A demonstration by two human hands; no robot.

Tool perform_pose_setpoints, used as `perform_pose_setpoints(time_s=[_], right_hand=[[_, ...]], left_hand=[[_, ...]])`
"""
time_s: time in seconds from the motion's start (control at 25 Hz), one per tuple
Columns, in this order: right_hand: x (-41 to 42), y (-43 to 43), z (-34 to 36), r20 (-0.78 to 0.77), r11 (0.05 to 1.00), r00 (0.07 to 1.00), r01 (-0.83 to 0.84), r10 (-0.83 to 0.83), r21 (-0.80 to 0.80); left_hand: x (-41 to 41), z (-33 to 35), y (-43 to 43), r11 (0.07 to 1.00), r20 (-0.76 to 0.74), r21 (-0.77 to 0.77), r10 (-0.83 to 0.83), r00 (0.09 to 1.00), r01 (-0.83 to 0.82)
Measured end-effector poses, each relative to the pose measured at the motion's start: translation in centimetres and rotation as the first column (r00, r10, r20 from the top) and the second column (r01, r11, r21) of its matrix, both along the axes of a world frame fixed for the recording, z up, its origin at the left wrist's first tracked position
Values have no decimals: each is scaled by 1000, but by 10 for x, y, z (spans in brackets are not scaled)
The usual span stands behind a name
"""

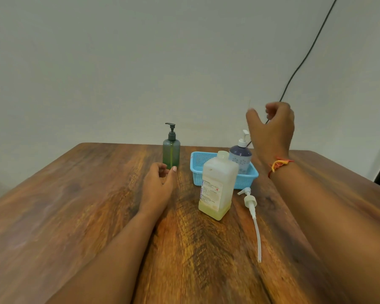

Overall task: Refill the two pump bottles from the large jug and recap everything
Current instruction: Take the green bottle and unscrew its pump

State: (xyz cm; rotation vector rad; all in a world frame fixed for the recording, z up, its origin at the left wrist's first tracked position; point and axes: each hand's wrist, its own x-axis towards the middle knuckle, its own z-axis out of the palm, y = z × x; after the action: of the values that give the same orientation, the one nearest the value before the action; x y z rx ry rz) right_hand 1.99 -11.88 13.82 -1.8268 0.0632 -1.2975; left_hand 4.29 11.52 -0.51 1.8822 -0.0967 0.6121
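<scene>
A large white jug (217,185) with a little yellow liquid at its bottom stands mid-table, its neck capped. Its long white pump with a tube (251,207) lies on the table to its right. A green pump bottle (171,153) stands upright behind my left hand (159,183), which rests on the table with loosely curled fingers, holding nothing. A blue-white pump bottle (240,155) stands in the blue basket (246,179). My right hand (272,128) hovers raised above and right of that bottle, fingers curled, empty.
The wooden table (86,216) meets a plain wall at the back. A dark cable (305,60) runs down the wall behind my right hand. A red-yellow thread band (278,164) circles my right wrist.
</scene>
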Motion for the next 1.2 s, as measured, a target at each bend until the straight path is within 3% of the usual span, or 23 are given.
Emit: perform_pose_setpoints(time_s=[0.12,0.24,0.32,0.48,0.68,0.96,1.12,1.2], right_hand=[[-33,62,12,40,977,979,-197,200,-80],[-38,125,-1,-177,917,908,-394,379,-60],[-22,159,-20,-347,898,843,-440,410,-8],[22,197,-60,-528,910,757,-405,386,85],[81,217,-91,-571,966,780,-217,256,137],[167,215,-82,-540,994,840,-9,-50,-106],[188,206,-86,-684,996,729,-56,-3,-65],[188,203,-91,-688,994,723,-111,65,-23]], left_hand=[[0,4,9,1000,29,-23,12,1000,-11],[3,7,24,992,83,-106,73,994,-64],[6,5,33,977,72,-185,122,990,-107],[12,-2,44,943,-7,-295,157,988,-152],[14,-5,45,927,-34,-347,140,990,-143],[8,-1,47,922,-44,-365,122,992,-129],[9,-3,51,905,-49,-408,109,993,-119],[10,-5,53,898,-49,-424,105,993,-116]])
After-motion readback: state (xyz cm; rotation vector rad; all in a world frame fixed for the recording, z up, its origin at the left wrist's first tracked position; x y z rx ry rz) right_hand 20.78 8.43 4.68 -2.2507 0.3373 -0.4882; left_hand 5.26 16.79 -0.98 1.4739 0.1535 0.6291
